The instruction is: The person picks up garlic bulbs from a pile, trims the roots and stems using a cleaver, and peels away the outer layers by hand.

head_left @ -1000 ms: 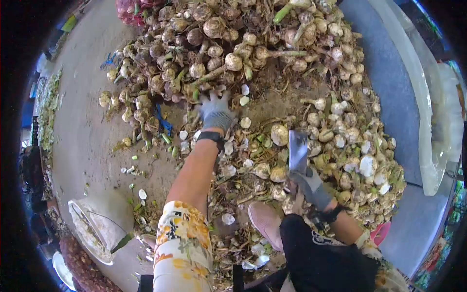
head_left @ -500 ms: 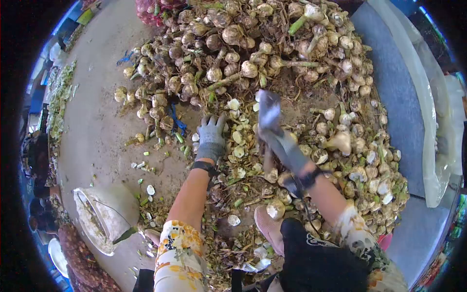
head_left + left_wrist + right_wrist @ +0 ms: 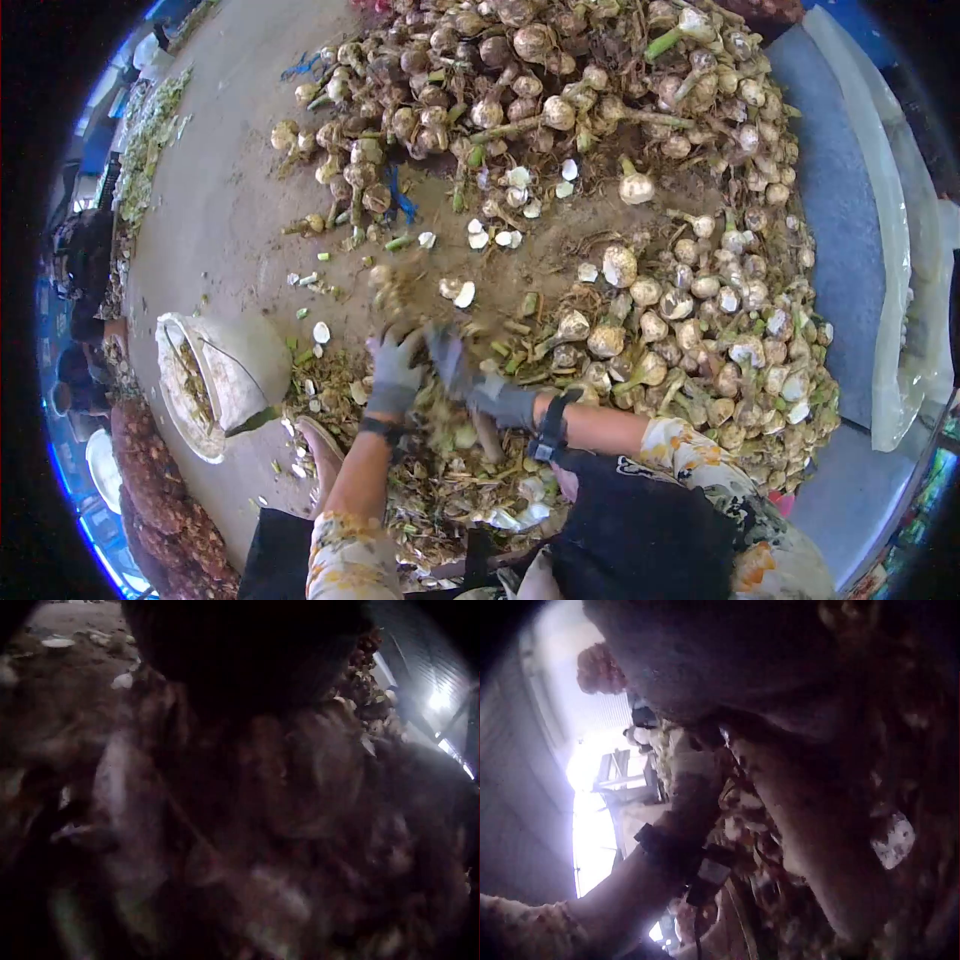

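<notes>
My gloved right hand [image 3: 503, 400] grips a cleaver by its handle [image 3: 487, 437], which also shows in the right wrist view as a thick pale handle [image 3: 810, 840]. The broad blade [image 3: 452, 360] is blurred and points up and left, close to my left hand. My gloved left hand [image 3: 396, 372] has its fingers spread low among loose trimmings [image 3: 440, 415], with blurred scraps just beyond the fingertips. The left wrist view is dark and smeared. Trimmed garlic bulbs [image 3: 606, 340] lie to the right of both hands.
A heap of stemmed garlic bulbs [image 3: 530, 90] spreads across the far side. At the left stands a white bucket [image 3: 250, 365] tipped toward the side. Filled mesh sacks [image 3: 165, 500] line the lower left. White cut slices [image 3: 477, 235] and a blue strip [image 3: 400, 195] lie on the ground.
The right hand with the cleaver first rose from beside the trimmed bulbs, then swung down and left to the left hand. The left hand has drawn back toward the body. Trimmings have been stirred.
</notes>
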`<state>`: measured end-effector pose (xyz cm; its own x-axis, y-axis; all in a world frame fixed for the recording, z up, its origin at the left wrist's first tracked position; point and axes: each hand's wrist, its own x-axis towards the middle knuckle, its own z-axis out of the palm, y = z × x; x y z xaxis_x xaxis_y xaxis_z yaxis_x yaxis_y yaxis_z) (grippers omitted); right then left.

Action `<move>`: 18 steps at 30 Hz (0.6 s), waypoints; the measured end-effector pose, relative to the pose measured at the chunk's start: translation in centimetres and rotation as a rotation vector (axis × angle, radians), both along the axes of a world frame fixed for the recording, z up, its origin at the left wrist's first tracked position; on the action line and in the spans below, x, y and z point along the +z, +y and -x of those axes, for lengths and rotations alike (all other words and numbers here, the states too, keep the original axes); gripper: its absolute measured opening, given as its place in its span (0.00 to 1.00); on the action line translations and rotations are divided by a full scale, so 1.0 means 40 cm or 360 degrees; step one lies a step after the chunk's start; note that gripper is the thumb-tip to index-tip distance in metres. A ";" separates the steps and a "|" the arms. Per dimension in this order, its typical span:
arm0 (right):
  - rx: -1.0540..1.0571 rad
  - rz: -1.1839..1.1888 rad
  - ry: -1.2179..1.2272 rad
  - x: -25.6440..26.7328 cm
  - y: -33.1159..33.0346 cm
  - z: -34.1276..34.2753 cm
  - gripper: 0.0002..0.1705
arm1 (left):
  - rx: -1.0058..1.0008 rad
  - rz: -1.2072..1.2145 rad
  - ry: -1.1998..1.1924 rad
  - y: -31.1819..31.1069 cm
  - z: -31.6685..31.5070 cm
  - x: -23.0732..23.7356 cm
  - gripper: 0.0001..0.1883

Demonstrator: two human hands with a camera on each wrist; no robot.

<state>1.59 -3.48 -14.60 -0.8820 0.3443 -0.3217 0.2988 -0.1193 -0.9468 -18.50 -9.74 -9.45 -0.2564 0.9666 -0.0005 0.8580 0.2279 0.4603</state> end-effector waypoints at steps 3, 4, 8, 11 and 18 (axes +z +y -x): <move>-0.0178 0.0131 0.0448 -0.037 -0.031 -0.008 0.24 | 0.0195 0.0130 0.0123 -0.128 0.032 -0.051 0.23; -0.0251 0.0242 0.0344 -0.039 -0.016 -0.006 0.23 | 0.0309 0.0099 0.0114 -0.150 0.029 -0.076 0.22; -0.0625 -0.0385 0.0284 0.176 0.368 0.114 0.14 | 0.0537 0.0065 0.0179 -0.117 -0.009 -0.060 0.19; -0.0507 -0.1254 -0.0273 0.124 0.569 0.206 0.18 | 0.0627 0.0037 0.0245 -0.113 -0.019 -0.074 0.17; -0.0471 -0.0543 -0.0222 0.144 0.503 0.230 0.17 | 0.0889 -0.0263 -0.0272 -0.152 0.041 0.005 0.15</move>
<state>-7.61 16.62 -8.85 -0.6865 0.6810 -0.2549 0.4258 0.0923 -0.9001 -20.15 -15.81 -9.27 -0.7347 0.6763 0.0523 0.5399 0.5363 0.6488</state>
